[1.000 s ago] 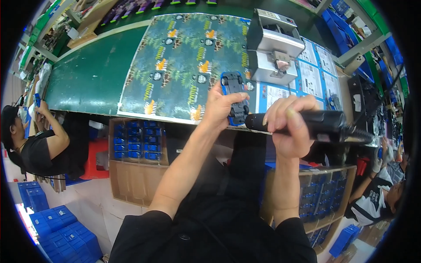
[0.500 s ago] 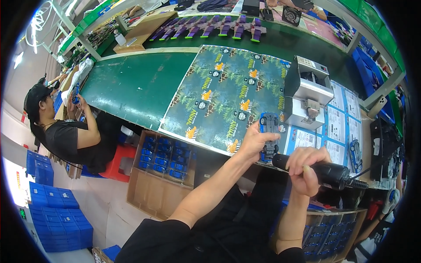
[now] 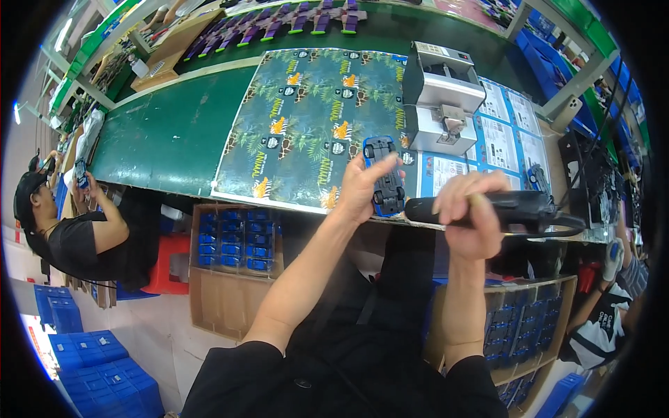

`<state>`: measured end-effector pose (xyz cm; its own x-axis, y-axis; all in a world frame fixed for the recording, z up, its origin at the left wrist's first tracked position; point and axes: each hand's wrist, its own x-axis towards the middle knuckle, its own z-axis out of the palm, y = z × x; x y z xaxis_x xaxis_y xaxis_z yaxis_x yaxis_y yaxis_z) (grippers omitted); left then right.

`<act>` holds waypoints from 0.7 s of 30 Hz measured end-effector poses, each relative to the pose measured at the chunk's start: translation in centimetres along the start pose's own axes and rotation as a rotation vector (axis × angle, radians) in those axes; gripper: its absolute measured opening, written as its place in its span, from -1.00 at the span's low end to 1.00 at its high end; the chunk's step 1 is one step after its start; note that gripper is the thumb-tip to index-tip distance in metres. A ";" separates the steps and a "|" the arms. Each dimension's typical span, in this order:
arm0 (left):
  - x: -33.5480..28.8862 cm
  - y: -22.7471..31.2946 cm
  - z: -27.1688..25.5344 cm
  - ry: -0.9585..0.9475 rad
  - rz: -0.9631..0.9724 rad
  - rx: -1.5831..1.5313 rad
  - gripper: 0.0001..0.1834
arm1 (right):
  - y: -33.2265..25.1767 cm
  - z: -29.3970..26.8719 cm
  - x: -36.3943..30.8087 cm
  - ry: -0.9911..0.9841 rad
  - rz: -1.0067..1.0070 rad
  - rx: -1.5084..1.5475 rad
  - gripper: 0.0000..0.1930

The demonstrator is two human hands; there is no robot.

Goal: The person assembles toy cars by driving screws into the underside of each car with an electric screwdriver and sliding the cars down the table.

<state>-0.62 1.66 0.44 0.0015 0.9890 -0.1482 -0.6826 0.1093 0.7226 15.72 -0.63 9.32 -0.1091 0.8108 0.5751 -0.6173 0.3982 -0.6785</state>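
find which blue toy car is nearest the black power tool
The toy car in the left hand, black underside showing, beside the power tool; other cars are farther off.

Upturned blue toy car [image 3: 388,187], dark underside visible, black cylindrical tool [image 3: 516,209] just beside
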 end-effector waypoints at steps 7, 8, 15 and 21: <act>0.1 0.7 -1.2 -0.141 -0.077 -0.210 -0.30 | -0.1 -3.9 1.9 0.259 -0.081 -0.364 -0.87; 0.0 0.8 -1.3 -0.157 -0.102 -0.249 -0.40 | 0.4 -4.3 2.0 0.262 -0.080 -0.401 -0.87; 0.5 0.3 -3.2 -0.170 -0.187 -0.299 -0.57 | 1.6 -4.9 1.9 0.271 -0.055 -0.537 -0.90; 0.1 0.3 -2.0 -0.184 -0.066 -0.114 -0.56 | 1.6 -5.3 1.7 0.285 -0.074 -0.513 -0.90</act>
<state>-2.23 1.60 -0.72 0.1750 0.9828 -0.0596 -0.7547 0.1728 0.6330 18.67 3.61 6.81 0.1776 0.8278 0.5322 -0.1522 0.5574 -0.8162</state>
